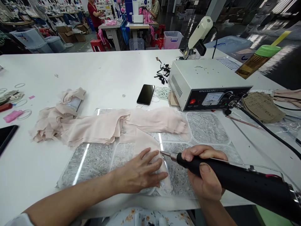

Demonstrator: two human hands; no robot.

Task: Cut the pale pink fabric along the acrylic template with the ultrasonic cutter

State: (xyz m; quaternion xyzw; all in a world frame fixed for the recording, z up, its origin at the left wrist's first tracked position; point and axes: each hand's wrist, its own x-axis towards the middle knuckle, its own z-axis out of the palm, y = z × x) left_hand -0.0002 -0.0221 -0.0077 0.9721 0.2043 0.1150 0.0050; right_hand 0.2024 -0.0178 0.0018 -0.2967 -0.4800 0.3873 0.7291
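My left hand (138,171) lies flat, fingers spread, pressing a pale pink fabric piece (147,142) onto a scratched clear cutting plate (94,161). My right hand (204,172) is wrapped round a black handheld cutting tool (235,180); its metal tip (164,153) touches the fabric just beside my left fingertips. A heap of the same pink fabric pieces (94,124) lies behind, spreading to the left.
A grey control box with a dial (204,83) stands at the right, cables running from it. A black phone (145,94), white elastic rings (162,93) and black scraps (162,73) lie behind. Brown pattern pieces (262,106) are far right. People sit at sewing tables in the background.
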